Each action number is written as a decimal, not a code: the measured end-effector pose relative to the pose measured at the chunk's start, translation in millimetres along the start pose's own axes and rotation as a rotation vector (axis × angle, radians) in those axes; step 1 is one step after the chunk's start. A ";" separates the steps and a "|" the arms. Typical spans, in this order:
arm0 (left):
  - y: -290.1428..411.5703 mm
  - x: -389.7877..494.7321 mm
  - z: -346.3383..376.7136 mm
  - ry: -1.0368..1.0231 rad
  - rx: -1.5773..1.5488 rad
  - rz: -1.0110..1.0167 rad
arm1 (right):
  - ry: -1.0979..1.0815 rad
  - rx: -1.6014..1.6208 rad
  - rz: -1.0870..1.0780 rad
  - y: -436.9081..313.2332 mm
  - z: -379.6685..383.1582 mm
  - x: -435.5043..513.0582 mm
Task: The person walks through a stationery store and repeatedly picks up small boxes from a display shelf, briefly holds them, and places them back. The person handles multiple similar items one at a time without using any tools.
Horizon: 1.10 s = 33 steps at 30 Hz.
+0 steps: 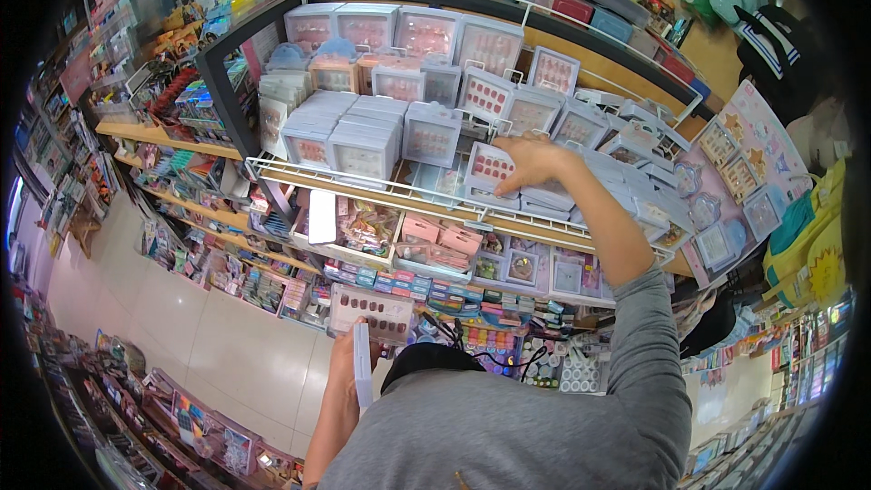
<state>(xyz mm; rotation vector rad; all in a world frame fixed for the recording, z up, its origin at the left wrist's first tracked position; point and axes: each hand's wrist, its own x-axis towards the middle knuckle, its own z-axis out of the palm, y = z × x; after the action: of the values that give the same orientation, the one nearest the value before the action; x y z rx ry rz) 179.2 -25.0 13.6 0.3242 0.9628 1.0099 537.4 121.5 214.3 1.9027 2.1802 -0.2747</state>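
Observation:
My right hand (pixel 537 162) reaches onto the wire-fronted shelf. Its thumb and fingers are around the right side of a clear box of dark red press-on nails (pixel 488 167), which rests on other boxes. Lower down, near my body, my left hand (pixel 346 357) holds a pale flat case (pixel 363 367), seen edge-on. Just beyond its fingertips is a wide clear box of dark brown-red press-on nails (pixel 373 313); whether the left hand also supports it is hard to tell. Stacked nail boxes (pixel 364 146) stand left of my right hand, and a loose pile (pixel 605 180) lies to the right.
A white wire rail (pixel 408 189) edges the shelf front. Below it sit a bin of colourful packets (pixel 367 224) and a bin of pink packages (pixel 439 245). A dark post (pixel 228 95) bounds the shelf at left. Yellow bags (pixel 810 245) hang at right.

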 end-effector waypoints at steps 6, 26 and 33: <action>5.1 -4.3 1.5 -0.083 0.068 -0.049 | 0.306 0.147 0.020 -14.2 -3.2 -21.9; -12.0 4.2 -6.1 -0.051 -0.010 0.025 | 1.003 -0.035 -0.281 -69.5 15.9 31.6; -6.7 1.8 3.2 -0.041 -0.045 -0.061 | -0.097 -0.042 -0.032 -9.2 -6.0 7.6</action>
<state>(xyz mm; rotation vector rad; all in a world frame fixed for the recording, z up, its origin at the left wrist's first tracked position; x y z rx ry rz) 185.9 -26.4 10.3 0.2754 0.9065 0.9651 527.0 129.2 217.7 1.7950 2.1384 -0.3171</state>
